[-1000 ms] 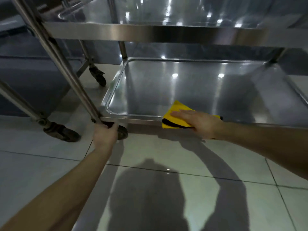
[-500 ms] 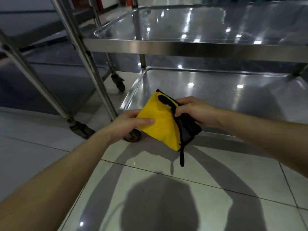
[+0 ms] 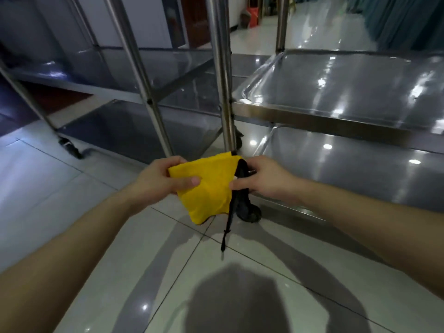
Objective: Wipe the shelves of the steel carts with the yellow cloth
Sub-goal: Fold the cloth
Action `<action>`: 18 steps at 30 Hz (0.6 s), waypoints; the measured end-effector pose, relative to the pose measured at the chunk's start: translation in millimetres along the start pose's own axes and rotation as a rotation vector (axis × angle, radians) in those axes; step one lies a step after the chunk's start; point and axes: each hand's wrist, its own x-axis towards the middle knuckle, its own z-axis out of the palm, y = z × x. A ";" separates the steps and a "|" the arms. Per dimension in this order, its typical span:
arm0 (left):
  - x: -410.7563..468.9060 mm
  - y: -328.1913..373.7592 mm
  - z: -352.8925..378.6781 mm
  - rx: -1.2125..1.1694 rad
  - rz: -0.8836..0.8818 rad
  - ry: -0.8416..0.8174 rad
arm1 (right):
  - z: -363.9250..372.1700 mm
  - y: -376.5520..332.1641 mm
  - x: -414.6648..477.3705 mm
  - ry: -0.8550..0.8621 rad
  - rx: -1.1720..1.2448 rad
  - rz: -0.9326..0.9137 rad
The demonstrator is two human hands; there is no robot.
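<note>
The yellow cloth [image 3: 211,186], folded, with a black edge and a dangling black strap, hangs in the air between both hands, above the floor in front of the carts. My left hand [image 3: 158,180] pinches its left side with the thumb on top. My right hand [image 3: 262,179] grips its black right edge. The nearer steel cart [image 3: 336,121] stands to the right with a middle shelf and a lower shelf [image 3: 348,174]. A second steel cart [image 3: 134,97] stands to the left behind it.
Upright steel posts [image 3: 223,75] rise just behind the cloth. A black caster [image 3: 249,212] sits under the right cart's corner and another caster [image 3: 69,147] under the left cart. Glossy floor tiles [image 3: 120,272] spread in front, with my shadow on them.
My right hand lifted the cloth off the lower shelf. My left hand let go of the cart post and took the cloth's left side. The view has risen and turned left.
</note>
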 end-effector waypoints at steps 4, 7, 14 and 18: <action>-26.0 -6.1 -8.6 -0.244 -0.048 0.232 | 23.1 -22.6 -2.6 0.058 0.073 -0.051; -34.7 -15.0 7.1 -0.265 -0.073 0.345 | 46.6 -2.6 -5.8 0.128 0.102 -0.051; -16.8 -9.0 -15.3 -0.025 0.077 0.280 | 49.6 -6.5 -5.2 0.180 0.294 -0.035; -14.3 -9.3 -4.0 0.045 -0.097 0.414 | 64.9 -30.5 -14.7 0.074 0.283 0.008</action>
